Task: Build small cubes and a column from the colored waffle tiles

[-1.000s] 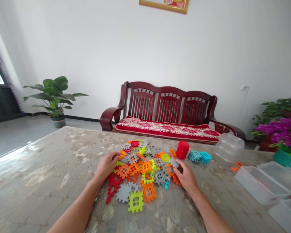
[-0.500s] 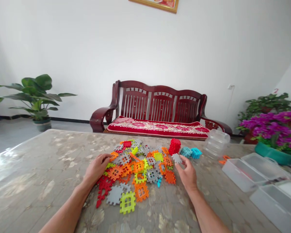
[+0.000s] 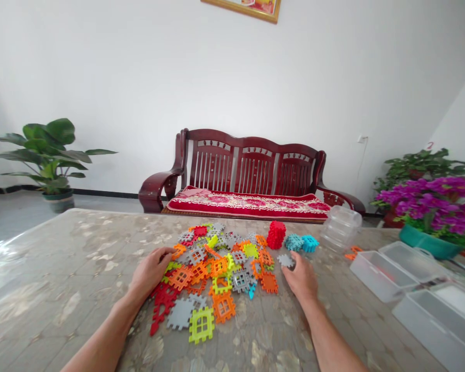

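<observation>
A heap of flat plastic interlocking tiles (image 3: 218, 266) in orange, grey, lime green and red lies on the table between my hands. My left hand (image 3: 153, 267) rests at the heap's left edge, fingers loosely bent and reaching an orange tile (image 3: 179, 251); nothing is visibly gripped. At the right side, my right hand (image 3: 301, 277) pinches the edge of a grey toothed tile (image 3: 284, 260) held low and nearly flat by the tabletop. Beyond it stand a tall red stack of tiles (image 3: 276, 235), a grey-blue stack (image 3: 294, 242) and a bright blue stack (image 3: 310, 243).
Clear plastic containers (image 3: 341, 227) stand behind the right hand. Open translucent boxes (image 3: 383, 276) and a teal pot of purple flowers (image 3: 430, 243) occupy the table's right side, near a loose orange piece (image 3: 353, 252). A wooden bench (image 3: 256, 170) is beyond the table (image 3: 81, 258).
The grey tile in my right hand has gone from tilted to nearly flat and slightly lower. My left hand stays by the heap. The whole view has shifted slightly.
</observation>
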A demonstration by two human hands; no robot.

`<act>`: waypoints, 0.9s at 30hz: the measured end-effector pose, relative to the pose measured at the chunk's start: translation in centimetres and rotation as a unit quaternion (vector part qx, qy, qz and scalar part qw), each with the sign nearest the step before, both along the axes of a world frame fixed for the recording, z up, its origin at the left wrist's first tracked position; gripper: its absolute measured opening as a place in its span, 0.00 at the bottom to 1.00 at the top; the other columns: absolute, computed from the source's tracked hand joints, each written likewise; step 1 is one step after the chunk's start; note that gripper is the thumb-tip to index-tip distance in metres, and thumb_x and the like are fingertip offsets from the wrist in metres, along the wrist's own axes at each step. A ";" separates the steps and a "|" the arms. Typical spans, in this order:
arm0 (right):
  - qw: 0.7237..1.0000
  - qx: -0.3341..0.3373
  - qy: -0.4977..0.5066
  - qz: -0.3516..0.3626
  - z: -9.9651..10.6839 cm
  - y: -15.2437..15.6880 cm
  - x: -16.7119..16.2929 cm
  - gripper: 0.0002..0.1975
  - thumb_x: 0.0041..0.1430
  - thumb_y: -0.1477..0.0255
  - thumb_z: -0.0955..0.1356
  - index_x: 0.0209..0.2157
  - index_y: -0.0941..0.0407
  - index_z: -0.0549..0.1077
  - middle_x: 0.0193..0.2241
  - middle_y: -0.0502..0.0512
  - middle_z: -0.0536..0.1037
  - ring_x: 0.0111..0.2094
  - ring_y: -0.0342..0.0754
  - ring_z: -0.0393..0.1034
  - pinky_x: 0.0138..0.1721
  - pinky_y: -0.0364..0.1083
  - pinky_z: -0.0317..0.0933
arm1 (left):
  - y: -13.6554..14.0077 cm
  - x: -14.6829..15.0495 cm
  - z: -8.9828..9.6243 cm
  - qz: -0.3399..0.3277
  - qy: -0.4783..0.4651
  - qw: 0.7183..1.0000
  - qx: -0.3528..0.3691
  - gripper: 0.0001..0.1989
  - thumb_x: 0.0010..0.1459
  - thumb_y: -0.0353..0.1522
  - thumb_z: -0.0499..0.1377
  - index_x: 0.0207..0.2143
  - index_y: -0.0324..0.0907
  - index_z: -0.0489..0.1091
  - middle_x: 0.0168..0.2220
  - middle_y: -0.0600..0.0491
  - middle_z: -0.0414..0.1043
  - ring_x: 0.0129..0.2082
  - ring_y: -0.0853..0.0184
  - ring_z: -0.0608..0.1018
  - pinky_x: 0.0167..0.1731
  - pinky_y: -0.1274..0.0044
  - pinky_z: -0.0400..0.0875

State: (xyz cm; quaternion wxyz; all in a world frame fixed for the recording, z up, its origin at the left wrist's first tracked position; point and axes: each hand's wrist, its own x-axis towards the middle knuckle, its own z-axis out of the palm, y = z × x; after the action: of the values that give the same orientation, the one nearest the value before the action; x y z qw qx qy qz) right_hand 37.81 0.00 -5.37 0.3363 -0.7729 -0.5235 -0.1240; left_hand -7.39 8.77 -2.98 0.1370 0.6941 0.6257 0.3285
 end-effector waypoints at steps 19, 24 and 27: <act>0.995 -0.052 -0.082 0.010 0.2 0.1 -0.3 0.18 0.53 0.61 0.68 0.44 0.51 0.78 0.39 0.58 0.81 0.37 0.57 0.74 0.37 0.51 0.64 | 0.3 -0.1 -0.5 -0.003 0.006 1.000 0.000 0.19 0.57 0.41 0.49 0.39 0.47 0.77 0.44 0.52 0.80 0.44 0.61 0.79 0.49 0.73 0.69; 0.996 -0.068 -0.051 0.030 0.8 0.0 -0.6 0.17 0.55 0.62 0.67 0.43 0.53 0.79 0.43 0.60 0.79 0.41 0.59 0.72 0.41 0.55 0.64 | 0.1 0.0 -0.4 -0.004 0.009 1.000 -0.005 0.19 0.57 0.40 0.48 0.39 0.47 0.78 0.45 0.51 0.79 0.45 0.60 0.79 0.49 0.73 0.69; 0.997 0.006 -0.031 0.077 1.3 -0.1 -1.4 0.16 0.57 0.64 0.65 0.44 0.55 0.78 0.45 0.60 0.78 0.45 0.58 0.70 0.47 0.55 0.62 | 0.0 0.1 -0.2 -0.002 0.011 1.000 -0.008 0.19 0.57 0.40 0.49 0.40 0.47 0.77 0.45 0.51 0.79 0.45 0.60 0.78 0.48 0.73 0.69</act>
State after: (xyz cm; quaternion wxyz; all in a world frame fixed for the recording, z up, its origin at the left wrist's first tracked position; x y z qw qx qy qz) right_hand 36.44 -0.12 -4.05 0.3326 -0.7240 -0.5913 -0.1247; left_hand -7.30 8.78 -3.15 0.1361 0.6980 0.6284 0.3152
